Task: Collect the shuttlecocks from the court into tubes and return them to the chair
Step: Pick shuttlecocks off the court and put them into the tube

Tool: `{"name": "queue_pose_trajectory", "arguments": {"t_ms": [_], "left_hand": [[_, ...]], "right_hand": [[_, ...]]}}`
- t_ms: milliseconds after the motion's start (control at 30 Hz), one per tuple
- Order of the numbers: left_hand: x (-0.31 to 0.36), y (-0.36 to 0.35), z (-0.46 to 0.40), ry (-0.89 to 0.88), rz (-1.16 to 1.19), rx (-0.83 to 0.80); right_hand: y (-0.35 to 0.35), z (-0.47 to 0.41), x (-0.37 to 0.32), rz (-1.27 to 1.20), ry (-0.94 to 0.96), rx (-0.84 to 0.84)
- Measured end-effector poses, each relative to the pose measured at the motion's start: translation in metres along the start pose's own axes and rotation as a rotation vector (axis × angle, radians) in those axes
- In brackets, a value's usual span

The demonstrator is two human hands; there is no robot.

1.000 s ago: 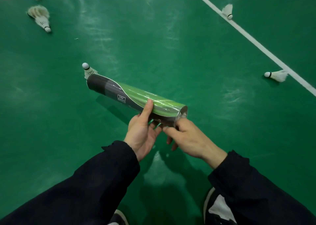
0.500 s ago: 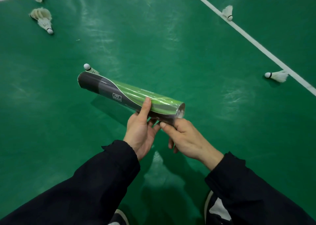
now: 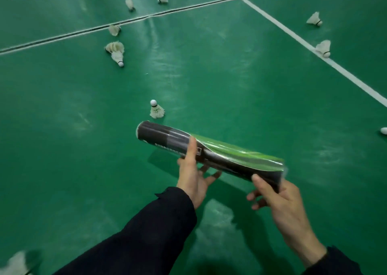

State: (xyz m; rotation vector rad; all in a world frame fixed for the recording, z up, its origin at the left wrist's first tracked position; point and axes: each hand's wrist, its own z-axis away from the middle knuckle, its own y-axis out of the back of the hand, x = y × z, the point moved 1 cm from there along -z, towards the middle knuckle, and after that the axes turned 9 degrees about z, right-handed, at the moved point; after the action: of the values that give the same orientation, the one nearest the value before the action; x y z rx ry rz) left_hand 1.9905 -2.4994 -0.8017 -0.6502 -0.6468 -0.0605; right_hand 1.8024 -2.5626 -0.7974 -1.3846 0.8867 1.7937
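I hold a black and green shuttlecock tube (image 3: 222, 155) level above the green court. My left hand (image 3: 193, 178) grips it near the middle, thumb laid over the top. My right hand (image 3: 280, 199) grips the near right end, thumb on the tube's side. One white shuttlecock (image 3: 156, 109) stands on its feathers just beyond the tube's far end. A stacked pair of shuttlecocks (image 3: 116, 52) lies farther left. Several more shuttlecocks (image 3: 323, 49) are scattered along the white lines.
White court lines (image 3: 297, 37) cross at the top and run down to the right edge. A blurred shuttlecock (image 3: 14, 264) shows at the bottom left corner, and a cork tip (image 3: 383, 130) at the right edge. The chair is out of view.
The view has tilted up, showing more of the court and more shuttlecocks. My right hand has slid to the tube's near end and my left toward its middle.
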Motion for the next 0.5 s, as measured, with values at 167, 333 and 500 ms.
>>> {"name": "queue_pose_trajectory", "arguments": {"t_ms": [167,333,500], "left_hand": [[0.082,0.055,-0.044,-0.248,0.102,0.303],[0.083,0.077,-0.052,-0.248,0.042,0.275],[0.075,0.088,-0.051,-0.256,-0.032,0.292]], "right_hand": [[0.033,0.002,0.0,-0.003,-0.158,-0.164],[0.036,0.001,0.004,-0.063,-0.363,-0.396],[0.045,-0.002,0.007,-0.068,-0.396,-0.402]]}}
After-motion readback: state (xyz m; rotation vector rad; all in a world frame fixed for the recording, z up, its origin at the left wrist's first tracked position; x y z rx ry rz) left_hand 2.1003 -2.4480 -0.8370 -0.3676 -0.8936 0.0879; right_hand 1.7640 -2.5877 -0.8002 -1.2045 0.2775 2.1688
